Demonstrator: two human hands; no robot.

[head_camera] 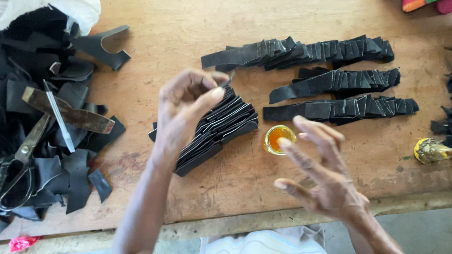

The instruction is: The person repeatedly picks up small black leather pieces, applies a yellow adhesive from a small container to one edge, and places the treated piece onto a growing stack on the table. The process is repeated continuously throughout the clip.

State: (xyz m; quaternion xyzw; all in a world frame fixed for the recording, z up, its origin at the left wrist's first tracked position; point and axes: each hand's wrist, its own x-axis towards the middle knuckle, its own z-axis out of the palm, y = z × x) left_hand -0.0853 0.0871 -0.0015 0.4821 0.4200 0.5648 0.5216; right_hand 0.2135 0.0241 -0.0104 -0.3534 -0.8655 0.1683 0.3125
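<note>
Left hand: fingertips pinched on a thin dark stick; just beneath, fanned stack of black leather strips, long axis slanting up-right; right hand: splayed open, empty, hovering just right of small jar of orange glue; beyond, three rows of strips; no labels legible.

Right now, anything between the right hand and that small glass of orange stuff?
Nothing visible. The right hand hovers open just right of the small glass of orange liquid, fingers at its rim, with only bare wooden table around it. The left hand is off to the left, pinching a piece from the fanned stack of black strips.
</note>
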